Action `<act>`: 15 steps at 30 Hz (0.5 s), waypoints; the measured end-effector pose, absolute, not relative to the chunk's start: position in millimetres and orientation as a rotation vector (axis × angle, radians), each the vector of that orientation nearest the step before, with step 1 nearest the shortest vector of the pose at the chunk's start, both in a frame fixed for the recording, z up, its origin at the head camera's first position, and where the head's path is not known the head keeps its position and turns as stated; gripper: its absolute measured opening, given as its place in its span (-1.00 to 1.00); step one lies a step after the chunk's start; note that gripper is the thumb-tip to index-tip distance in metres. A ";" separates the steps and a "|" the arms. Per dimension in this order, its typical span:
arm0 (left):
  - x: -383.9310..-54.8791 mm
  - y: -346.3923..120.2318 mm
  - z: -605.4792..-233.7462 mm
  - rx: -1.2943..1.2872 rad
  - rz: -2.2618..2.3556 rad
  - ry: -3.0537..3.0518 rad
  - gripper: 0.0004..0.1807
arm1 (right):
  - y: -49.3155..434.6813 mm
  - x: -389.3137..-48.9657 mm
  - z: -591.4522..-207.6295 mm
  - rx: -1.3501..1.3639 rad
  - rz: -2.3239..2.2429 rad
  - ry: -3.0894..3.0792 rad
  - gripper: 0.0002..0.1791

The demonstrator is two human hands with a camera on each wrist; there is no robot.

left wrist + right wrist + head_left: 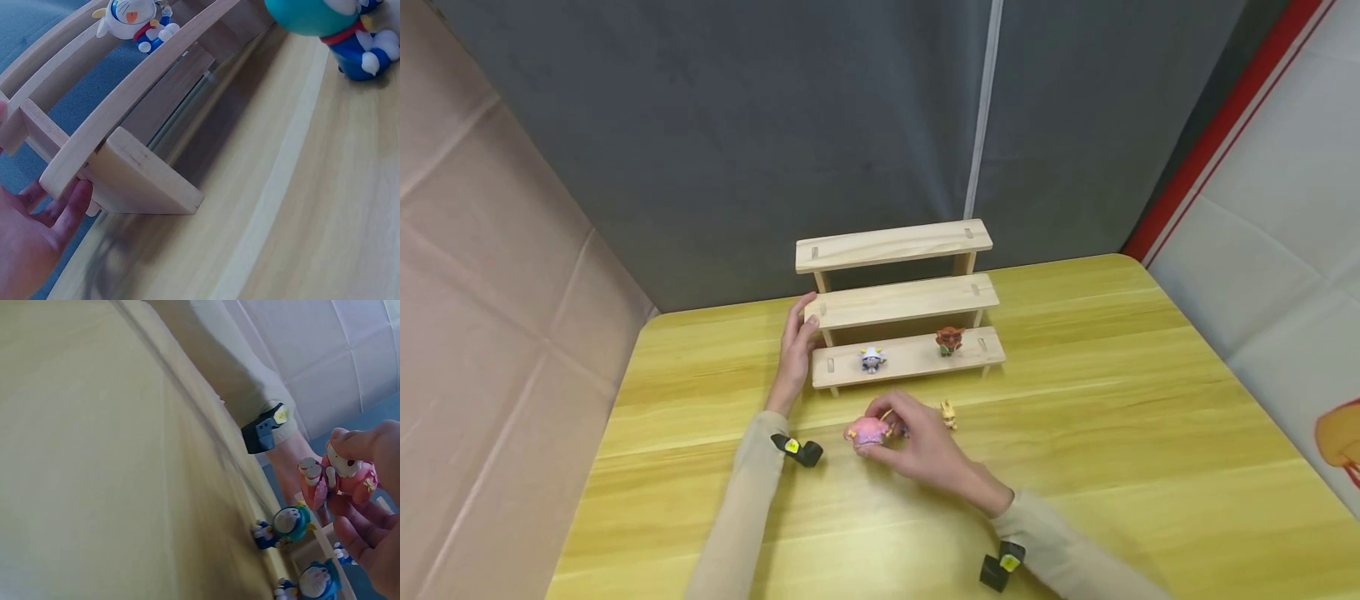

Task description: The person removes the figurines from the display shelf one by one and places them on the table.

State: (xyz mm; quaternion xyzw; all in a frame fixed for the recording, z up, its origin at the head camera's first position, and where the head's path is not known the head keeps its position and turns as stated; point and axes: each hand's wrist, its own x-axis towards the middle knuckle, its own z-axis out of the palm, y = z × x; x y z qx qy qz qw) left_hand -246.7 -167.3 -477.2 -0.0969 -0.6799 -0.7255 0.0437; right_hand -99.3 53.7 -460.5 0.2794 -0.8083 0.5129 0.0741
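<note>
A three-step wooden display shelf (902, 302) stands near the back of the table. At its left end my left hand (793, 354) holds the side, the thumb by the middle step. In the left wrist view, fingers (74, 209) of that hand touch the wood beneath a step's end. In front of the shelf, my right hand (928, 446) pinches a pink figurine (868, 431) between thumb and fingers. The right wrist view shows the pink figurine (353, 478) tilted on its side. On the lowest step sit a white-and-blue figurine (872, 360) and a reddish-brown figurine (949, 341).
A yellowish figurine (948, 414) is on the table beyond the right hand. Near it, a blue figurine (906, 431) is mostly hidden by that hand. The left wrist view shows a teal-headed figurine (356, 40) on the table. A grey curtain (737, 150) hangs behind the shelf.
</note>
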 end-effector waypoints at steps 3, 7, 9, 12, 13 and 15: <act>-245.7 -167.9 -474.9 -0.297 -2.234 -2.086 -0.47 | 54.0 -96.5 -464.8 0.853 1.550 -2.409 -0.54; -241.2 -167.0 -466.3 -0.308 -2.244 -2.096 -0.45 | 54.4 -92.0 -469.4 0.862 1.549 -2.405 -0.54; -237.2 -165.7 -459.7 -0.312 -2.242 -2.102 -0.45 | 54.5 -89.3 -471.4 0.863 1.533 -2.415 -0.54; -231.4 -163.9 -450.6 -0.313 -2.231 -2.116 -0.44 | 54.5 -85.7 -476.1 0.875 1.519 -2.428 -0.55; -230.1 -163.5 -448.8 -0.309 -2.228 -2.118 -0.44 | 54.3 -84.7 -477.9 0.881 1.524 -2.430 -0.55; -229.0 -163.6 -447.9 -0.309 -2.223 -2.121 -0.44 | 53.6 -82.9 -481.5 0.891 1.530 -2.437 -0.55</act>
